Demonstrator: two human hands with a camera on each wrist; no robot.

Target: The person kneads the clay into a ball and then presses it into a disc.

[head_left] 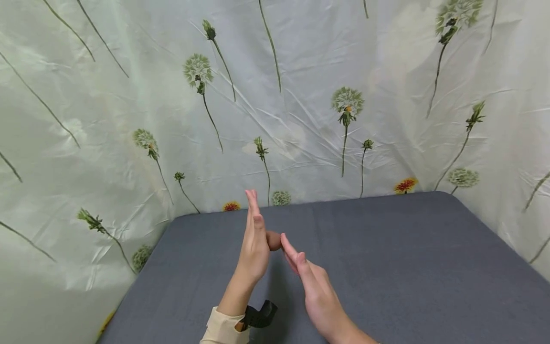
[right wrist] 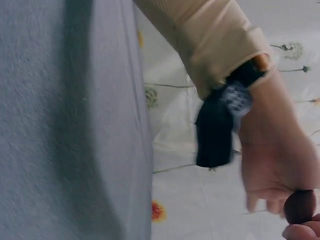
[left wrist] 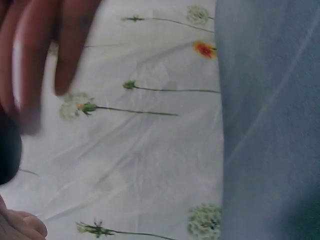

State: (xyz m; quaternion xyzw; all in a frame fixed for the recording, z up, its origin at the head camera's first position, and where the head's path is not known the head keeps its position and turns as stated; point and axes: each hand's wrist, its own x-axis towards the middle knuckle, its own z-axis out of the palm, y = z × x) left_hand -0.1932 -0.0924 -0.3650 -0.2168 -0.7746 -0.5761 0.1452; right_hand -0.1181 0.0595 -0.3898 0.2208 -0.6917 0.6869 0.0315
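Observation:
A small brown rounded thing [head_left: 273, 240] is held above the grey surface between the two hands; its exact kind is not clear. My left hand [head_left: 255, 246] stands upright with straight fingers, its palm side touching the thing. From the other side, straight fingers of my right hand [head_left: 315, 291] press on it with their tips. The right wrist view shows the thing [right wrist: 300, 207] dark and smooth, between the left palm and the right fingertips [right wrist: 299, 232]. In the left wrist view, only part of it [left wrist: 7, 152] appears at the edge, near blurred right fingers [left wrist: 30, 60].
A grey cloth-covered table [head_left: 386, 248] lies beneath the hands, with shadow under them. Behind and around it hangs a pale curtain [head_left: 301, 119] printed with dandelions and orange flowers. A black device [head_left: 261, 315] is strapped to the left wrist, by a beige sleeve [head_left: 225, 327].

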